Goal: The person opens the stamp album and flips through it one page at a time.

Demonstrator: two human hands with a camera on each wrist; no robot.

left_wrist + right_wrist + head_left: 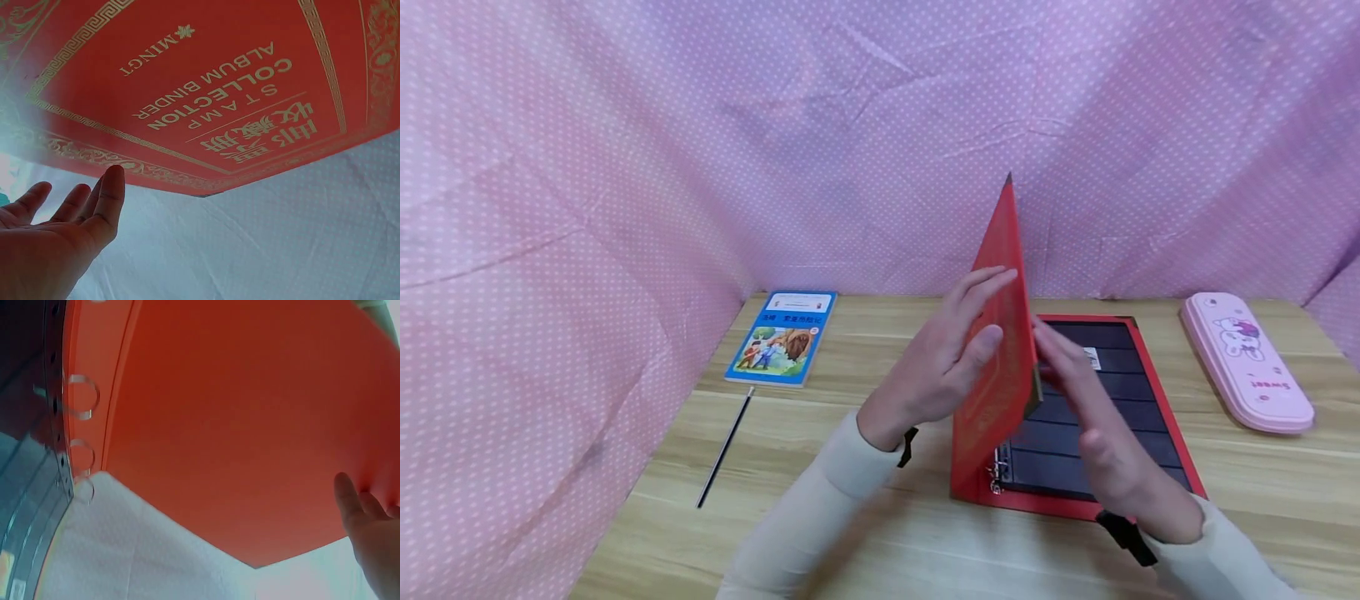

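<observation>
A red stamp album binder (1075, 508) lies on the table, its front cover (1000, 333) raised nearly upright. Gold lettering on the outside of that cover reads "Stamp Collection Album Binder" in the left wrist view. Against the outer face, near the free edge, my left hand (936, 354) rests with extended fingers (111, 194). On the inner side my right hand (1108, 433) has its fingers (347, 494) at the cover, mostly straight. Metal rings (84, 397) hold black pocket pages (1120, 400), where a small pale stamp-like piece (1092, 358) shows.
A blue illustrated book (782, 337) lies at the table's back left, with a dark pencil (725, 447) in front of it. At the right is a pink pencil case (1247, 362) with a bunny picture. Pink dotted cloth (850, 167) hangs behind the wooden table (820, 417).
</observation>
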